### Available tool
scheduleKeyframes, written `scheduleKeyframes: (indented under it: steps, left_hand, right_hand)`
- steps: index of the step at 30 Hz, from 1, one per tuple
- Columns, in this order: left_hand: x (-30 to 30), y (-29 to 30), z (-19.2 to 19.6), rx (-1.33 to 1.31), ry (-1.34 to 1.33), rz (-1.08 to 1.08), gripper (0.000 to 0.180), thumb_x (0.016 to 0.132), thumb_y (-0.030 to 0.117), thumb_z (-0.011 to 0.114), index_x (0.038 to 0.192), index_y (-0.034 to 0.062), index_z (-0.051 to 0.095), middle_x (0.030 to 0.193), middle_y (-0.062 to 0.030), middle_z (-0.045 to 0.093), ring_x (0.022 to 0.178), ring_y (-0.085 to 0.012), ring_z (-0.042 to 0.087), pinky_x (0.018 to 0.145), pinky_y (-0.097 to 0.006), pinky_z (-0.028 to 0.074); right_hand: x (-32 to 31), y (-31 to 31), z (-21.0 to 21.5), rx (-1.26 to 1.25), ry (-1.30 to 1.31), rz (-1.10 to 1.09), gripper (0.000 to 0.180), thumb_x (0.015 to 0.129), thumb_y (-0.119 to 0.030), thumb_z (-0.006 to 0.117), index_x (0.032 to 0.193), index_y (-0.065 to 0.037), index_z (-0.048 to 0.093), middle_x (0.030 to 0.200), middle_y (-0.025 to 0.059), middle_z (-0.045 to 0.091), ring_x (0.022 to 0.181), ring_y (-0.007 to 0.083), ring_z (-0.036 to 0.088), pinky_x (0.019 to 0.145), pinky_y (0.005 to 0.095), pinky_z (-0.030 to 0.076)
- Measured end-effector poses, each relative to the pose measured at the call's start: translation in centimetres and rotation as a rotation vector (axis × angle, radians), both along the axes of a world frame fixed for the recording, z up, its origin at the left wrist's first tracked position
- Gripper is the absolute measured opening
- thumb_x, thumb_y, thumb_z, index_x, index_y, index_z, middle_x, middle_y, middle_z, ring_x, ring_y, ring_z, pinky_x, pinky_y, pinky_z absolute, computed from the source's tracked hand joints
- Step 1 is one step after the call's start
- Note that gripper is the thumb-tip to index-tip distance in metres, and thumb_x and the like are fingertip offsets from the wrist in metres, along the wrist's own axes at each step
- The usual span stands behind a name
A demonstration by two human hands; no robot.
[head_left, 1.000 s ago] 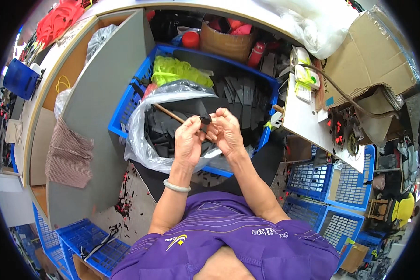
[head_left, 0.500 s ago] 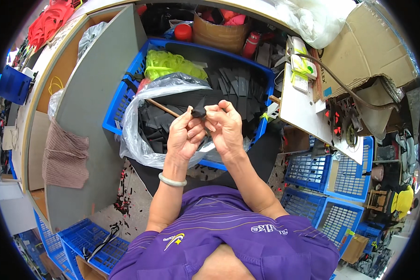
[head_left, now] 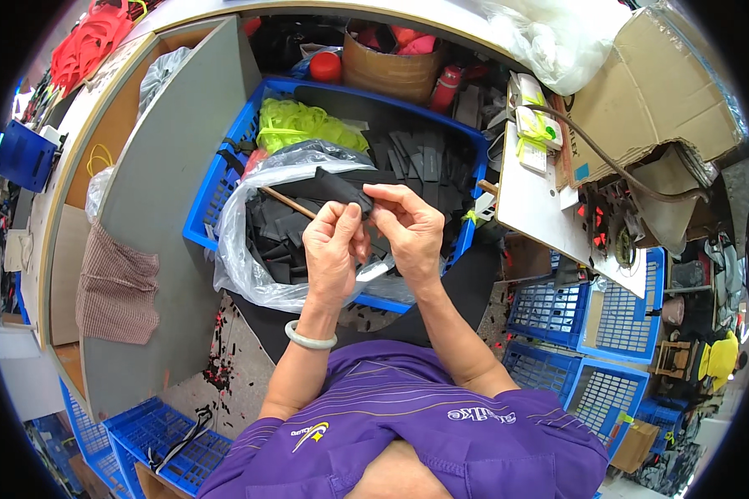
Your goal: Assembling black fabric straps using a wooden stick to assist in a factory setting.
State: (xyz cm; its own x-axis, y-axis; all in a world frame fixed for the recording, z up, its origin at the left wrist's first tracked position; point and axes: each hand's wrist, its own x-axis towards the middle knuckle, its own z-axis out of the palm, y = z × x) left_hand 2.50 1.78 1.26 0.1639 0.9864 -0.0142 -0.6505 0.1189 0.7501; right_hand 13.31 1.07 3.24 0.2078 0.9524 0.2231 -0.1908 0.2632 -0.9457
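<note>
A black fabric strip (head_left: 339,191), folded flat, is pinched at its near end between my two hands; its other end points up and left. My left hand (head_left: 331,245) grips it with thumb and fingertips. From the right side my right hand (head_left: 409,231) holds the same end. Both hands are over a clear plastic bag (head_left: 235,241) of black strips (head_left: 275,224), which lies in a blue plastic crate (head_left: 193,204). A thin wooden stick (head_left: 287,201) slants out of the bag beside my left hand. More flat black pieces (head_left: 424,158) lie loose in the crate.
Bright yellow-green straps (head_left: 304,123) lie at the crate's far left. Behind it stand a cardboard tub (head_left: 389,62) and a red bottle (head_left: 446,83). A grey panel (head_left: 171,191) rises on the left. To the right are a white board (head_left: 524,195) and blue crates (head_left: 549,308).
The black strip has been turned and opened out, so more of its length shows above my fingers. My right hand has shifted slightly to the right and down.
</note>
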Motion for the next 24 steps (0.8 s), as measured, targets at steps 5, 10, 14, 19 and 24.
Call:
scheduleKeyframes:
  steps: [5, 10, 14, 19, 24]
  left_hand:
    - [0.1, 0.1, 0.2, -0.055, -0.03, 0.048, 0.021, 0.093, 0.019, 0.053, 0.076, 0.0079, 0.049, 0.059, 0.0036, 0.044, 0.044, -0.0041, 0.038, 0.038, -0.018, 0.031]
    - [-0.4, 0.4, -0.1, -0.025, -0.025, 0.057, 0.02, 0.093, 0.019, 0.054, 0.077, 0.007, 0.052, 0.056, 0.0064, 0.039, 0.043, -0.0012, 0.032, 0.037, -0.017, 0.026]
    - [-0.4, -0.2, -1.4, -0.047, 0.036, 0.106, 0.018, 0.093, 0.018, 0.055, 0.078, 0.0069, 0.052, 0.058, 0.0055, 0.043, 0.045, -0.0004, 0.035, 0.039, -0.015, 0.027]
    - [-0.3, -0.7, -0.7, -0.041, 0.155, 0.218, 0.015, 0.092, 0.016, 0.056, 0.081, 0.0067, 0.052, 0.063, 0.0031, 0.051, 0.048, 0.0004, 0.039, 0.042, -0.013, 0.03]
    - [0.1, -0.5, 0.0, 0.044, 0.127, 0.229, 0.013, 0.092, 0.016, 0.057, 0.083, 0.0065, 0.052, 0.065, 0.0024, 0.053, 0.048, 0.0001, 0.04, 0.042, -0.013, 0.03]
  right_hand:
    - [-1.1, 0.5, -1.1, 0.008, 0.153, -0.064, 0.022, 0.079, 0.011, 0.053, 0.099, 0.003, 0.055, 0.084, 0.005, 0.061, 0.061, 0.0041, 0.055, 0.053, 0.0171, 0.045]
    - [-0.4, 0.7, -3.3, -0.217, 1.002, 0.379, 0.03, 0.075, 0.009, 0.057, 0.104, 0.002, 0.053, 0.075, 0.0035, 0.055, 0.046, 0.0035, 0.041, 0.038, 0.019, 0.032]
    - [0.0, 0.8, -3.1, -0.274, 0.986, 0.476, 0.038, 0.076, 0.007, 0.061, 0.113, 0.003, 0.054, 0.079, 0.006, 0.058, 0.049, 0.0055, 0.046, 0.042, 0.0184, 0.039]
    - [0.2, 0.5, -1.3, -0.184, 0.319, 0.286, 0.044, 0.077, 0.0, 0.067, 0.119, 0.004, 0.053, 0.08, 0.0046, 0.06, 0.066, 0.0113, 0.062, 0.054, 0.02, 0.05]
    - [0.4, 0.4, -1.4, -0.107, 0.293, 0.212, 0.042, 0.076, 0.006, 0.064, 0.117, 0.002, 0.056, 0.089, 0.0084, 0.064, 0.07, 0.0113, 0.063, 0.056, 0.019, 0.049]
